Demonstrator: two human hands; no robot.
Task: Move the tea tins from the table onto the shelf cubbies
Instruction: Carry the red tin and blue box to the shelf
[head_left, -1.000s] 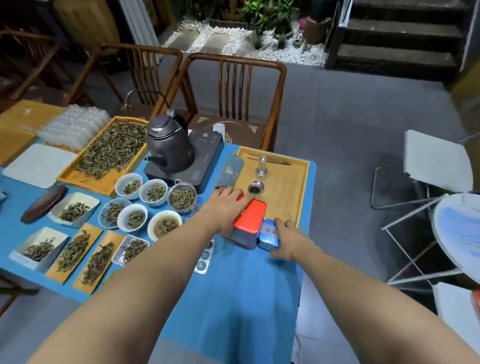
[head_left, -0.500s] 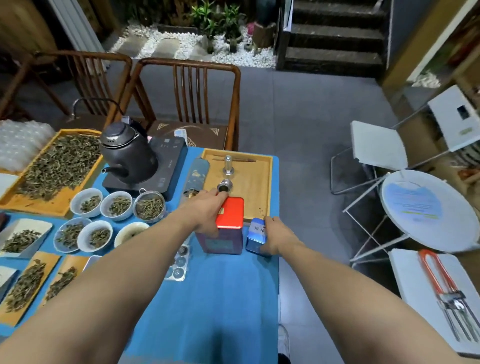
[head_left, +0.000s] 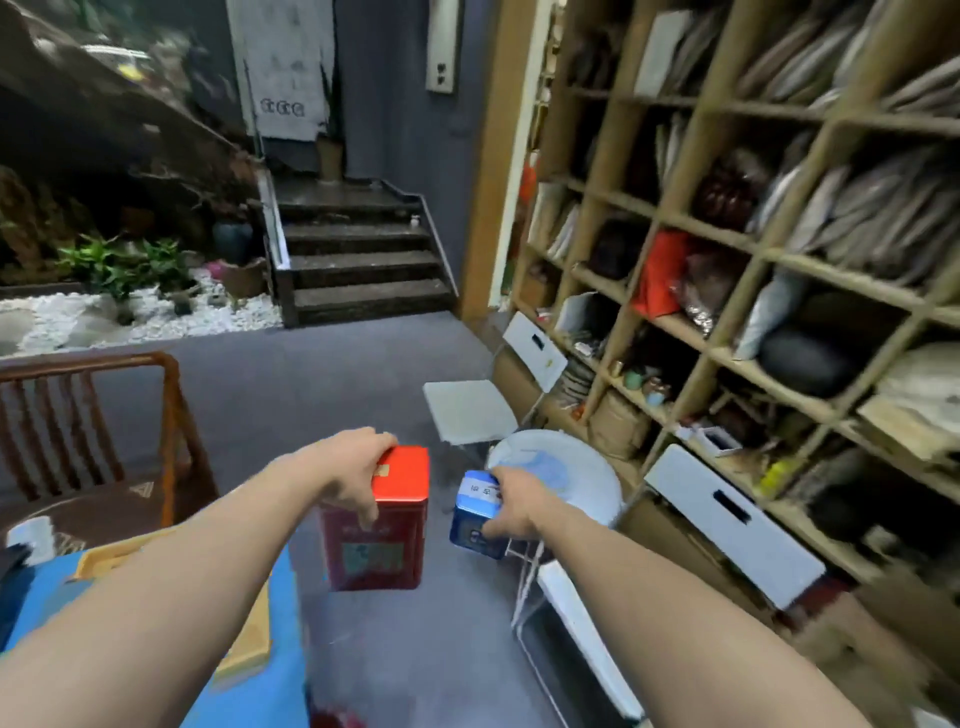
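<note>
My left hand (head_left: 349, 475) grips the top of a tall red tea tin (head_left: 382, 540), which hangs upright in the air beyond the table's edge. A small blue tea tin (head_left: 474, 512) is held from its right side by my right hand (head_left: 514, 504), also off the table. The wooden shelf of cubbies (head_left: 675, 218) fills the right side, most cubbies stuffed with bags and packets. The blue-covered table (head_left: 249, 691) shows only its corner at bottom left, with a wooden tray (head_left: 104, 558) on it.
A round white table (head_left: 571, 467) and white folding chairs (head_left: 467, 410) stand between me and the shelf. A wooden chair (head_left: 88, 415) is at left. Stairs (head_left: 358, 265) rise at the back. White drawer boxes (head_left: 727, 519) sit in the low cubbies.
Both tins have been lifted off the table. My view has swung right from the table toward the shelf, with the tins carried along in my hands.
</note>
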